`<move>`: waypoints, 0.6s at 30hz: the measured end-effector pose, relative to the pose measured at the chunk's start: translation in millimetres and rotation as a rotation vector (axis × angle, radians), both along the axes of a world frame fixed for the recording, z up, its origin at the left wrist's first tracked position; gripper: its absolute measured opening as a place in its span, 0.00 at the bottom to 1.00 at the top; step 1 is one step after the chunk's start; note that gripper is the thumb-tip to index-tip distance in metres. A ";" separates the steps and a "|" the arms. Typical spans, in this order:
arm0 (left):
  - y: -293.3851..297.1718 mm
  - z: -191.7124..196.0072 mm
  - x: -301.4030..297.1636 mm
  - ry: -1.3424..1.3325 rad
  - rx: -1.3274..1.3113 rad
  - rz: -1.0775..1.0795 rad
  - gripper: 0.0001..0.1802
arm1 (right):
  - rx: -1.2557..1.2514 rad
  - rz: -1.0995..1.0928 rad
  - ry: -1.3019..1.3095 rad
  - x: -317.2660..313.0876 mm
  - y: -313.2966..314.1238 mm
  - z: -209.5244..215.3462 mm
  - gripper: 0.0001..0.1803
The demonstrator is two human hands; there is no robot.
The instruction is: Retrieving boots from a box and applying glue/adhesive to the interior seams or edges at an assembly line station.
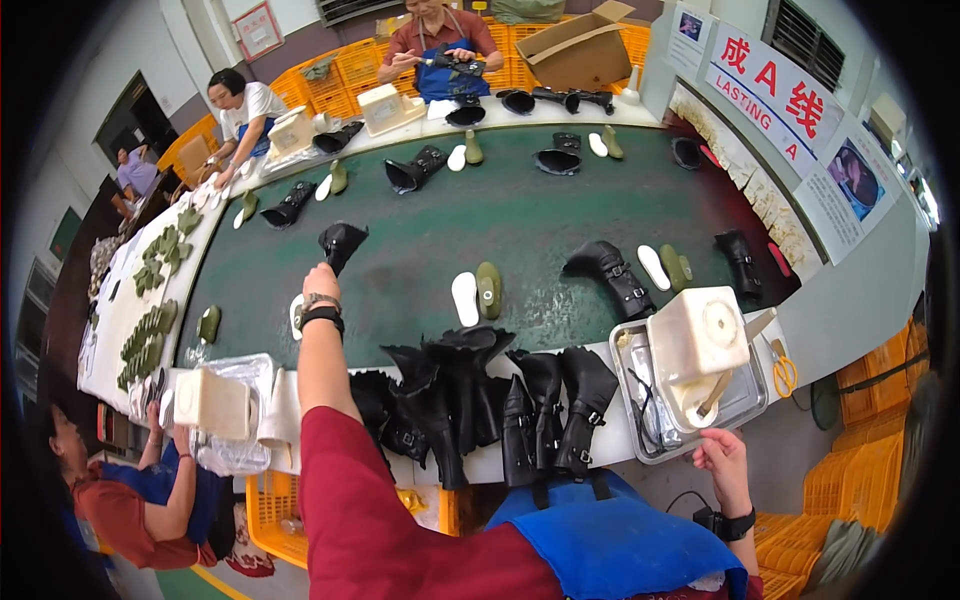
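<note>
Left hand [322,281], arm stretched out over the near-left part of the green belt [430,240], is closed on the shaft of a black boot upper [342,243], held just above or at the belt surface; contact with the belt cannot be confirmed. Right hand [722,462] rests low at the near edge, just below the metal tray [640,425], fingers loosely curled, nothing visibly held. Progress, as a judgement: several uppers already lie spaced along the belt, each near a white insole and a green last, e.g. the pair [477,295] in mid-belt; the one in hand looks close to being set down. A cluster of black boot uppers [500,400] waits at the near edge, so much is left. On the tray stands a cream block-shaped container [697,335]; yellow-handled scissors [784,373] lie beside it. Hard to read: left fingertips hidden behind the boot; tray contents under the container; the cluster's count, since shafts overlap; right wrist partly cut by blue apron [610,540].
</note>
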State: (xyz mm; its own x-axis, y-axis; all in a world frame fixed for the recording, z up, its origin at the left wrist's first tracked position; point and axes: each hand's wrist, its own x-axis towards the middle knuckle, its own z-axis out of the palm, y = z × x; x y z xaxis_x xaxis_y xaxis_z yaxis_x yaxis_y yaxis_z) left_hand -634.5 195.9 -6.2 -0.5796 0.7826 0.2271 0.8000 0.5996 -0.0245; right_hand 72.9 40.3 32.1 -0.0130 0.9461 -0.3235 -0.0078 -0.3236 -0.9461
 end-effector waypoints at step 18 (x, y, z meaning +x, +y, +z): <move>29.2 -36.3 20.5 -0.288 -0.594 -0.251 0.33 | 0.028 -0.065 -0.078 3.5 -9.7 15.1 0.10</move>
